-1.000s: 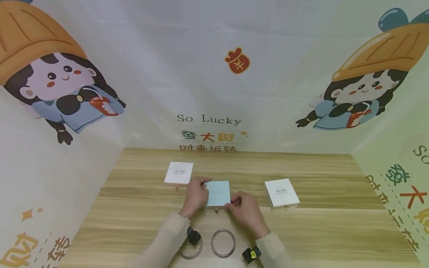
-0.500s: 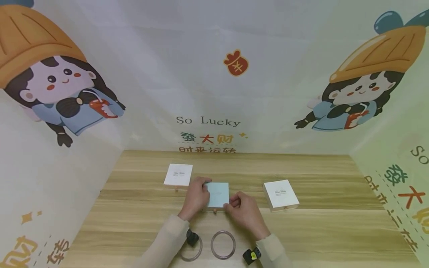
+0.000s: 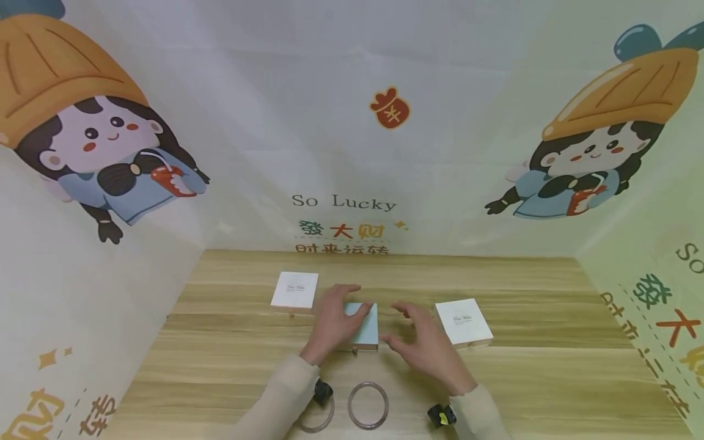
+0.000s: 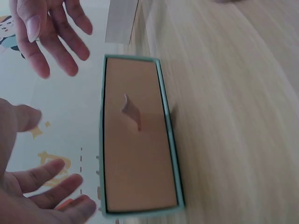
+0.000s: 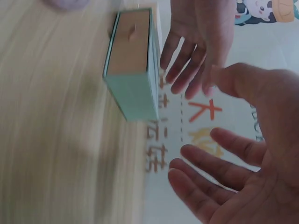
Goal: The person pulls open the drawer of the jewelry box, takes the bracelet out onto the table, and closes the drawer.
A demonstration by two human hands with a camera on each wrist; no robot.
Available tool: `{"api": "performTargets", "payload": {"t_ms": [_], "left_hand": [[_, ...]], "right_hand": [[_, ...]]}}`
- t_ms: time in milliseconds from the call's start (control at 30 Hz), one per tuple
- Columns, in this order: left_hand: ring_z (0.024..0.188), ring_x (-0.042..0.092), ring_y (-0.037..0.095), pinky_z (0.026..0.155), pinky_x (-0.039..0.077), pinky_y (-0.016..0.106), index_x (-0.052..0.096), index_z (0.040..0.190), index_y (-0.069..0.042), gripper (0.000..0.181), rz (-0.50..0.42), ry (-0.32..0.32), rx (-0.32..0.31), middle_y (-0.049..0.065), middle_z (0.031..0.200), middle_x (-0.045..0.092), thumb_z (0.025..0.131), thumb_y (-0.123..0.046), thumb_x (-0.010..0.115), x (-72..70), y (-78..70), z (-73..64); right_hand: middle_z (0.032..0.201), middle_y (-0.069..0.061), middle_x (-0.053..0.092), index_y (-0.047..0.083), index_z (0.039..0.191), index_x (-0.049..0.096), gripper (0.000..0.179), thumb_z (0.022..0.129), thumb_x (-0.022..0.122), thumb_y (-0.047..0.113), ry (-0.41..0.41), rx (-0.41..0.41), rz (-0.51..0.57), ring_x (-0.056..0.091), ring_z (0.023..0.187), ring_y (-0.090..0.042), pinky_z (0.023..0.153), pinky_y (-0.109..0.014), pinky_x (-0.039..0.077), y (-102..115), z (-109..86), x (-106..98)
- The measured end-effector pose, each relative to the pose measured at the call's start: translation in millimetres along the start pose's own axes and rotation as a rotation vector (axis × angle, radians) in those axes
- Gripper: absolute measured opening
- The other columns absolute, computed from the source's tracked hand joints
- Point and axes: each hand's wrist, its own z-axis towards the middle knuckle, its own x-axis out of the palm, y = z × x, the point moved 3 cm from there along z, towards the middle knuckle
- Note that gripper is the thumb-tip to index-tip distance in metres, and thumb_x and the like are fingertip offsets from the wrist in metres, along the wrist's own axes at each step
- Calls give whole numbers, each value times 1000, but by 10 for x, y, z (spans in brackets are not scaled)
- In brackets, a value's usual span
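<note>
A light blue box (image 3: 370, 327) with a tan drawer front and a small ribbon pull (image 4: 131, 112) lies on the table between the hands. Over its left part hovers my left hand (image 3: 337, 321), fingers spread and apart from the box in the left wrist view. To the right of the box is my right hand (image 3: 426, 342), its fingers loosely extended with nothing between them. On the near side of the table lie two bangles: one (image 3: 368, 406) in full view, the other (image 3: 318, 421) partly hidden by the left wrist camera.
One white box (image 3: 295, 290) with printed lettering sits at the back left. Another white box (image 3: 464, 321) stands right of the right hand. Printed cloth walls (image 3: 264, 153) enclose the wooden table (image 3: 550, 366) at the back and sides.
Both hands have let go of the light blue box and their fingers have spread. My right hand has moved away to the right; my left hand has risen over the box top.
</note>
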Motion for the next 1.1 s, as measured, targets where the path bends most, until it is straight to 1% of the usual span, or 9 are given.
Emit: {"api": "performTargets", "payload": {"t_ms": [167,300,333,433,533,700,833,933,1100], "left_hand": [[137,53,36,114,42,56,62,137,-7,49,-72,55,53,14,143,60,97,-34,70,65,-132,29],[141,49,35,115,41,56,57,142,-10,52,-136,129,65,13,149,55,98,-36,67,130,-249,56],[142,48,35,115,41,56,56,144,-11,53,-152,153,61,13,150,54,99,-37,67,152,-279,60],[142,48,36,115,42,55,53,148,-12,56,-202,220,52,12,153,51,100,-39,65,242,-358,70],[143,48,33,115,43,51,50,150,-16,59,-218,283,38,8,154,51,100,-44,63,340,-441,69],[143,48,29,118,41,48,50,151,-19,59,-286,366,-18,6,153,53,101,-48,61,519,-584,83],[142,50,29,115,43,50,53,149,-19,56,-302,420,-86,6,151,56,101,-48,59,701,-651,121],[141,51,29,113,45,49,54,148,-16,55,-278,431,-102,7,149,58,102,-45,60,806,-708,147],[137,54,30,112,47,45,56,145,-7,52,-261,432,-109,11,144,61,101,-36,63,940,-813,181]], "right_hand": [[143,-14,61,8,144,55,67,86,82,30,-61,-69,-93,59,130,-36,105,-54,50,-90,-58,-205],[145,-16,59,6,144,54,67,87,82,30,-105,-69,-114,54,134,-41,108,-61,45,-182,-99,-374],[144,-18,59,6,143,55,67,86,82,29,-117,-66,-115,54,134,-42,107,-62,46,-210,-113,-414],[141,-21,60,4,142,55,65,87,82,26,-150,-34,-117,59,122,-43,96,-58,52,-303,-158,-524],[140,-26,59,1,141,54,64,88,80,23,-175,-3,-114,59,117,-46,90,-59,52,-402,-194,-623],[145,-32,53,-4,144,50,63,94,74,25,-183,85,-103,50,131,-54,103,-69,43,-580,-245,-773],[142,-36,53,-8,144,48,63,95,72,25,-205,166,-113,52,127,-56,101,-69,45,-705,-319,-837],[141,-38,52,-10,145,47,64,95,71,22,-207,226,-98,55,123,-57,98,-68,47,-774,-379,-841],[143,-38,50,-12,147,42,65,98,66,24,-189,387,-5,57,124,-55,101,-62,50,-887,-458,-797]]}}
